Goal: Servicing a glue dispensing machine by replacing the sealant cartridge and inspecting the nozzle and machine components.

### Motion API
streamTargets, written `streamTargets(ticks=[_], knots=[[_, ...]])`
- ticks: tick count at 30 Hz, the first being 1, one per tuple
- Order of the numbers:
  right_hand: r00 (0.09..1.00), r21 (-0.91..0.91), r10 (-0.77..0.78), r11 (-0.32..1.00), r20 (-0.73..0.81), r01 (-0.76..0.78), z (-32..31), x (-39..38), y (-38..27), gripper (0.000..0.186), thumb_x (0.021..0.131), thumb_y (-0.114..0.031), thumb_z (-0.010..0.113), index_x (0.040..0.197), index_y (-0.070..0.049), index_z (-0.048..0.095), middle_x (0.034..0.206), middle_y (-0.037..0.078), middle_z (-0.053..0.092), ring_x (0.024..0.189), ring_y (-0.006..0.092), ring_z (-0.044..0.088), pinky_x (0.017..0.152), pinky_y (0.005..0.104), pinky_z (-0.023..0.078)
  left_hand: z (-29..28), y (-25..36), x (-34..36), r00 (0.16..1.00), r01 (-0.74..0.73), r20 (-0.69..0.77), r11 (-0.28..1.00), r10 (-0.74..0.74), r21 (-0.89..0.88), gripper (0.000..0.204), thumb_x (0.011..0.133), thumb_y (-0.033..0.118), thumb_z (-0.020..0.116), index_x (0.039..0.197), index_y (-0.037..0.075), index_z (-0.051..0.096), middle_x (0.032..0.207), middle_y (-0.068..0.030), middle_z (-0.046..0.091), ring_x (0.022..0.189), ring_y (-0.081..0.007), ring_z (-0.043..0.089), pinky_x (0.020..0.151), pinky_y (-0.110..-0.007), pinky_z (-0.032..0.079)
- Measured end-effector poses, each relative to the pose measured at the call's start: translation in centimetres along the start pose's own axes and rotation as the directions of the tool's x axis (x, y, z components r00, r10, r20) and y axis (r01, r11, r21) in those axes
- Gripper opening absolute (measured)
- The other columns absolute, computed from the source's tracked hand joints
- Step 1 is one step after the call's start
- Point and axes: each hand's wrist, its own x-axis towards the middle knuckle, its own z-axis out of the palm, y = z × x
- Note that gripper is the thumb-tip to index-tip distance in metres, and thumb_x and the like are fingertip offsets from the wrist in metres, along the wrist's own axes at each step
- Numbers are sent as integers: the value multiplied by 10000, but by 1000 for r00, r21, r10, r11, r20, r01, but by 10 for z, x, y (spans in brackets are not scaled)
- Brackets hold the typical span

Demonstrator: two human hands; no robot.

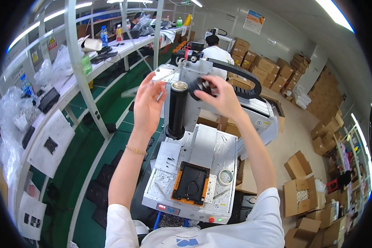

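Note:
A tall black cylinder (177, 113) stands upright on the white machine, its top uncovered and showing a pale, shiny inside. My left hand (149, 103) is raised just left of that cylinder's top. Its fingers are apart and hold nothing. On the other side, my right hand (222, 97) grips a round black cap-like part (200, 88), slightly blurred, close to the cylinder's upper end. Below, a black fixture with an orange frame (190, 184) lies on the machine bed, with a thin dark cable coiled in it.
A roll of tape (225, 177) and a white cloth or sheet (168, 156) lie on the machine bed (223, 144). A red button (211, 220) sits at its front edge. At left runs a cluttered shelf bench (111, 50). Cardboard boxes (295, 188) stand right; a person (218, 53) is ahead.

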Motion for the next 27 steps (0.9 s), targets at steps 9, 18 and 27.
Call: streamTargets(ticks=[9,18,27], knots=[[948,-279,31,958,318,62,22,79,-20,600,758,-511,728,1060,5,677,799,111,659,716,201,608,672,316,482,-29,26,16,990,141,24,934,-141,-329,437,1009,348,478,1288,14,513,1146,-92,617,989,-157,559,925,-320,451],[908,-341,154,940,389,-13,20,82,-28,566,765,-440,757,1109,0,661,791,39,624,719,120,544,686,281,456,-29,11,10,993,113,15,948,-114,-296,415,1024,340,437,1275,26,540,1082,-66,648,970,-130,561,911,-293,439],[848,-588,314,809,426,-5,25,97,-41,733,716,-680,676,996,-3,684,865,113,687,793,215,653,751,316,516,-28,13,8,991,136,38,926,-131,-352,468,1028,394,404,1264,16,546,1069,-86,659,962,-131,569,894,-311,444]])
